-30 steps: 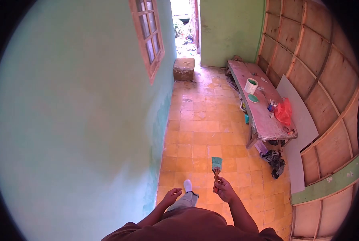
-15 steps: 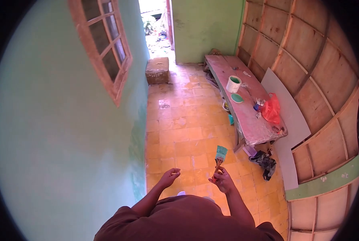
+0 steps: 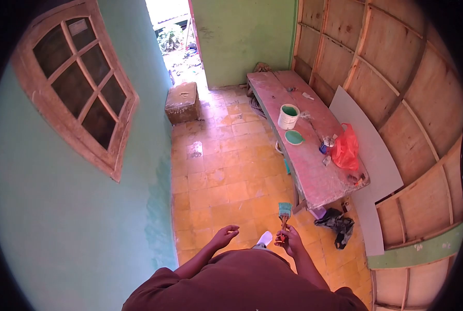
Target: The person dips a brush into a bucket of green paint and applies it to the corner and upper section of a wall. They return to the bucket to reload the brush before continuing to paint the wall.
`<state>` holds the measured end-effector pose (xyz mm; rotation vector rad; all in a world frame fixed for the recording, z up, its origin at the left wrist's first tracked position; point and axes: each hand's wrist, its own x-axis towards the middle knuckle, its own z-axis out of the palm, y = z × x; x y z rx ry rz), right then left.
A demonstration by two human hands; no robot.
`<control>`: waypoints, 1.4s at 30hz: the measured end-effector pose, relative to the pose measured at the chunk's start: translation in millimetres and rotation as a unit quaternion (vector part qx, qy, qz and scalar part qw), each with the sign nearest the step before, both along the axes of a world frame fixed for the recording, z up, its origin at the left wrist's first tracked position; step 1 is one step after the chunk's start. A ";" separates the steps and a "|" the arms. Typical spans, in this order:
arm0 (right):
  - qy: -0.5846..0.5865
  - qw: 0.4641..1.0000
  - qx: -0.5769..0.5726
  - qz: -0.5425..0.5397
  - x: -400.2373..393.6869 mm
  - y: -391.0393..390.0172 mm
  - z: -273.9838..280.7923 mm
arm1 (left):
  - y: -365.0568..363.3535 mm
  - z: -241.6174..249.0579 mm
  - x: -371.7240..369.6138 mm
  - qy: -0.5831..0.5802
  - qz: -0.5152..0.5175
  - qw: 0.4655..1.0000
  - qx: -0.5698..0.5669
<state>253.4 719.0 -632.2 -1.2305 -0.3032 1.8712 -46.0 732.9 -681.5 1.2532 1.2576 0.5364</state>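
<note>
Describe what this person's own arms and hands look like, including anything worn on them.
A dark maroon-brown top has short, loose sleeves of the same colour. Both forearms are uncovered. The left hand and right hand are ungloved; rings are too small to rule out.

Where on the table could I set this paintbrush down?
On the table, bare between the green lid and near edge, left of the red plastic bag; also the far-left corner, beyond the white paint bucket. Crowded: around the bag.
</note>
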 end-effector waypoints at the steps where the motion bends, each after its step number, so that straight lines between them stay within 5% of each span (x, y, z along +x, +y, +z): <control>1: 0.001 1.000 0.000 0.002 12.7 21.1 1.8 | 17.5 11.0 12.7 -0.001 0.007 1.000 -0.004; 3: -0.006 0.998 0.040 0.056 37.9 66.3 4.5 | 59.4 16.5 36.7 -0.003 0.014 1.000 -0.007; 13: -0.159 0.978 0.135 -0.013 109.6 229.3 -1.8 | 173.0 -8.4 83.9 -0.037 0.053 0.998 -0.009; 23: -0.165 0.982 0.095 -0.015 142.1 352.0 -24.6 | 326.1 -47.7 104.1 -0.052 0.053 0.996 -0.043; 27: -0.165 0.983 0.076 -0.024 146.2 432.0 -5.5 | 421.9 -26.4 109.3 -0.063 0.042 0.997 -0.017; 36: -0.330 0.927 0.157 -0.082 160.5 587.9 -18.9 | 561.4 -29.1 80.7 -0.030 0.060 0.997 -0.023; 42: -0.418 0.894 0.083 -0.138 213.8 647.4 -83.5 | 616.4 -35.7 83.5 -0.003 0.064 0.996 -0.060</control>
